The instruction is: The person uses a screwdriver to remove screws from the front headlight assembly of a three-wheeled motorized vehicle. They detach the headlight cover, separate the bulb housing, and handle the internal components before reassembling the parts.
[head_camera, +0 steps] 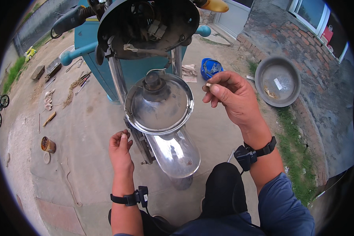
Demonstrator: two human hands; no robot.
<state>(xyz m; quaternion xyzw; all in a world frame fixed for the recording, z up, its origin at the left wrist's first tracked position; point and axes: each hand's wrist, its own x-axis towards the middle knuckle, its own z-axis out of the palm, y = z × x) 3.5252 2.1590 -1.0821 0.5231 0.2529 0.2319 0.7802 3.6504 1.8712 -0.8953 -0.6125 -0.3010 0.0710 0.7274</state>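
A round headlight unit (165,115) faces its back towards me, with a black rubber boot (154,85) over its bulb socket. Thin wires lead from it up into the open black headlamp shell (147,26). Pinched between the thumb and fingertips of my right hand (234,96) is a small pale piece (208,84), too small to name. It is held in the air to the right of the headlight. My left hand (121,147) is near the headlight's lower left rim, thumb against curled fingers; whether something tiny sits between them is unclear.
Below the headlight is a shiny rounded mudguard (177,153). A teal metal body (91,67) stands behind the chrome fork (118,73). A blue helmet (211,68) and a grey basin (278,101) lie to the right. On the left are a rusty can (48,144), rope (72,91) and tools (82,84).
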